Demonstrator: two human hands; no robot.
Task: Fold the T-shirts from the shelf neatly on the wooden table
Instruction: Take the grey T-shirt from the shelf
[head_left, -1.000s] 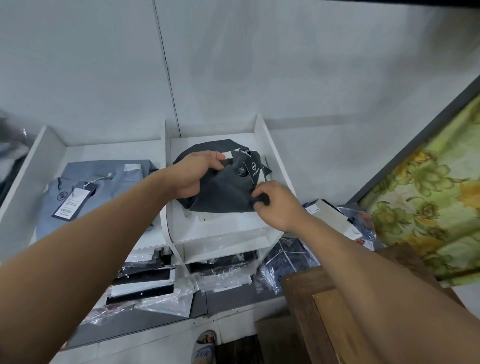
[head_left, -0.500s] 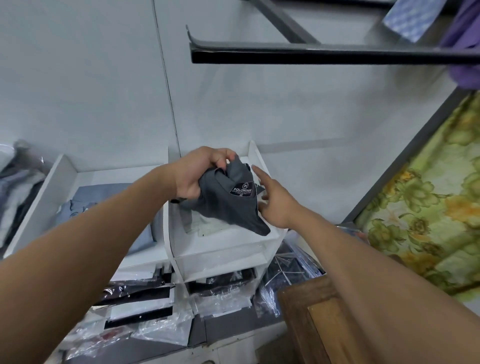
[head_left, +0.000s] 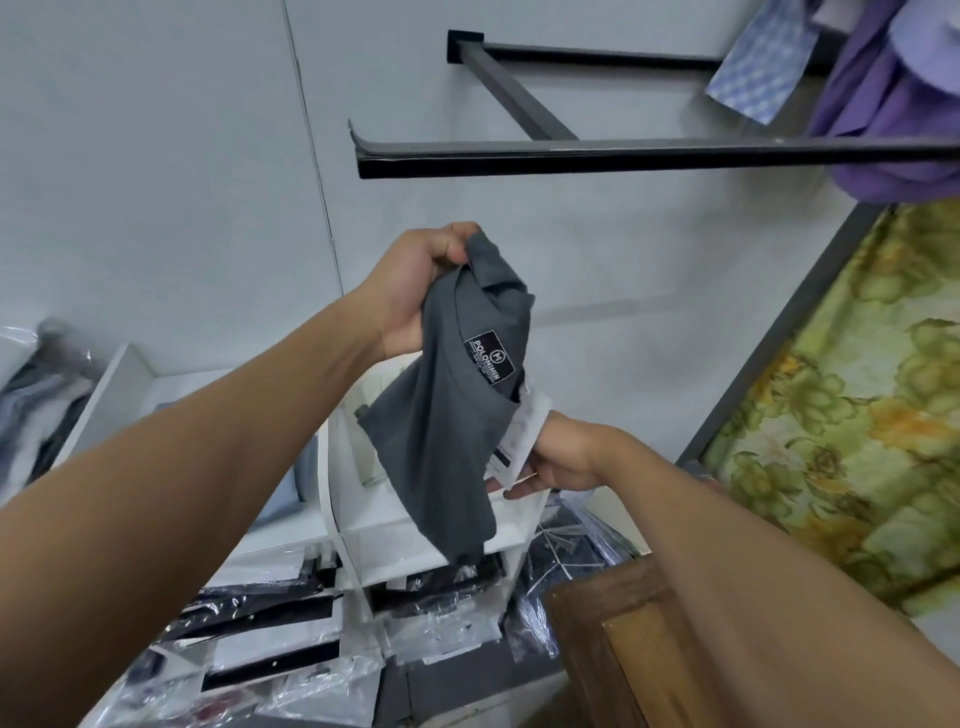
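A dark grey T-shirt (head_left: 447, 431) with a black neck label hangs bunched in the air above the white shelf (head_left: 358, 525). My left hand (head_left: 415, 291) grips its top edge near the collar. My right hand (head_left: 558, 460) is lower and to the right, fingers under the shirt's white paper tag (head_left: 519, 441), touching it and the cloth; how firmly it holds is hidden by the shirt. A corner of the wooden table (head_left: 608, 639) shows at the bottom right under my right forearm.
A black metal rail (head_left: 597, 156) juts from the wall overhead, with purple garments (head_left: 893, 104) hanging at the right. Plastic-wrapped shirts (head_left: 270, 639) fill the lower shelves. A grey-blue shirt (head_left: 306, 467) lies in the left compartment. A green flowered curtain (head_left: 857, 405) hangs at the right.
My left hand lifted the grey T-shirt out of the shelf compartment and up into the air. My right hand dropped beneath it to the paper tag. The camera tilted upward.
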